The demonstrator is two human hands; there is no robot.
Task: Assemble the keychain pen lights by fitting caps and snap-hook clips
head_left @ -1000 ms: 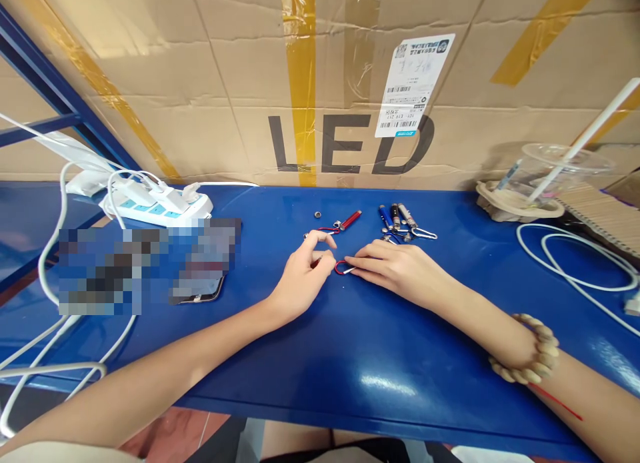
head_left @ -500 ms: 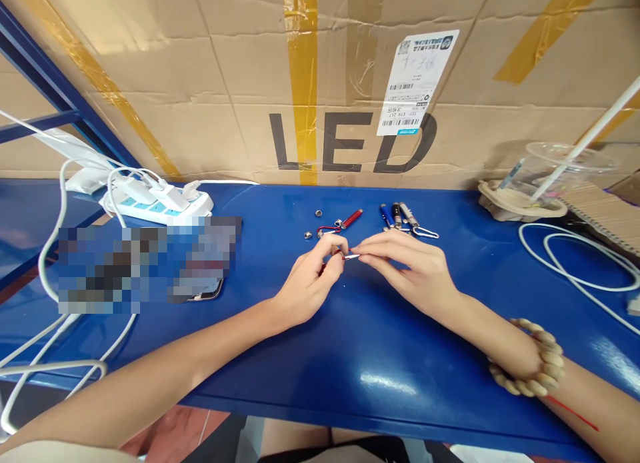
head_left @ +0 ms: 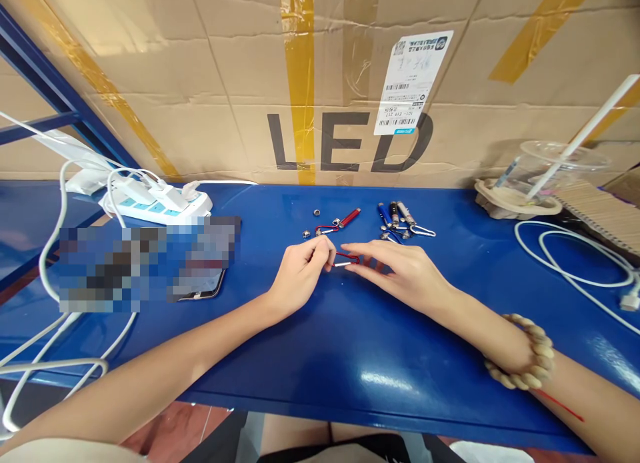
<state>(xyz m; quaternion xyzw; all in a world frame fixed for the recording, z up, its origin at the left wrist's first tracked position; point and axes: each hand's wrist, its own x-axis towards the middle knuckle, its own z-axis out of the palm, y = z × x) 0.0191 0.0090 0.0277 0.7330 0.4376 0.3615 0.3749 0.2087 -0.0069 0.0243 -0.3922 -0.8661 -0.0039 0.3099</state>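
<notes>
My left hand (head_left: 300, 273) and my right hand (head_left: 400, 273) meet over the blue table (head_left: 350, 356). Both pinch a small red clip (head_left: 345, 260) between their fingertips, the left at its left end, the right at its right end. Just behind it lie a red mini flashlight (head_left: 350, 218) with a red clip and a few small silver caps (head_left: 317, 213). Further right lies a cluster of blue and silver mini flashlights (head_left: 400, 216) with clips. A beaded bracelet (head_left: 525, 356) is on my right wrist.
A cardboard box (head_left: 320, 83) marked LED stands along the table's back edge. A white power strip (head_left: 155, 206) with plugs and cables is at the left, beside a phone (head_left: 200, 293). White cable loops (head_left: 575, 256) and a plastic cup (head_left: 545, 163) are at the right.
Both hands lifted the red clip off the table, then lowered it slightly. The right hand now holds its right end instead of resting flat beside it.
</notes>
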